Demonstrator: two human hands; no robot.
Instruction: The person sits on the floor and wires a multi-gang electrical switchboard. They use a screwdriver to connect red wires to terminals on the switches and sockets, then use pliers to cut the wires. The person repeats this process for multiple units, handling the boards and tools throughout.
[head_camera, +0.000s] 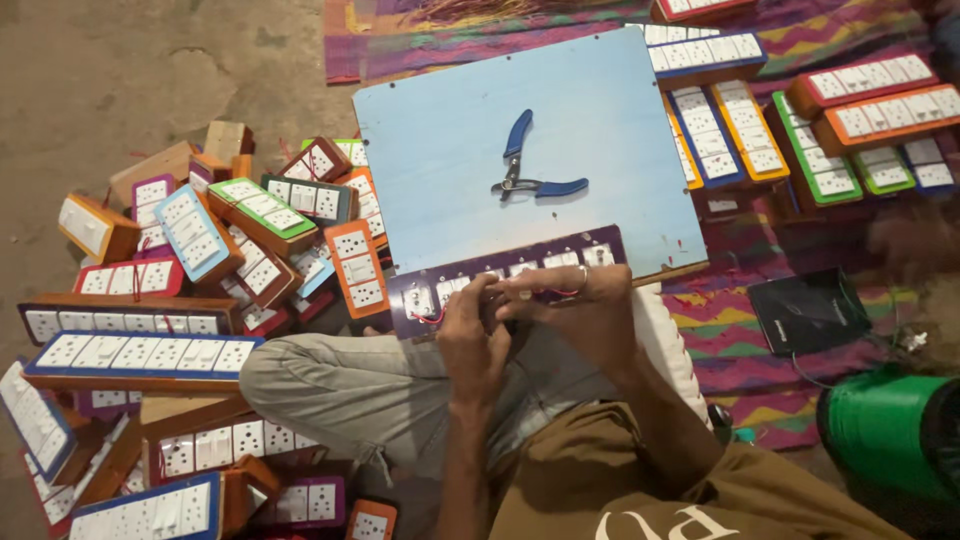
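Both hands on the purple switch panel (505, 278), which lies across my lap at the near edge of the blue board (600, 130). Left hand (472, 338) closed in a grip on the panel's near edge, thumb and fingers pinched over the middle sockets. Right hand (580, 305) touching it from the right, fingers curled down onto the same spot, fingertips meeting the left ones; grip closed on the panel, ring on one finger. Can't tell what small part, if any, sits between the fingertips. Red wire (432, 318) loops out of the panel just left of my left hand. Blue-handled cutters (530, 180) lie on the board straight ahead of both hands, well apart, handles splayed open, nothing touching them. Orange-framed switch box (357, 268) stands just left of the panel end. Further left of my left hand, a loose heap of switch boxes (200, 240) on the floor, mixed frame colours, some tilted, some flat. Right of and beyond my right hand, a row of longer switch boards (800, 140) on the striped mat (740, 330). Black pouch (808, 312) on the mat to the right, near, not touching. Green spool (885, 430) further right, nearer me.
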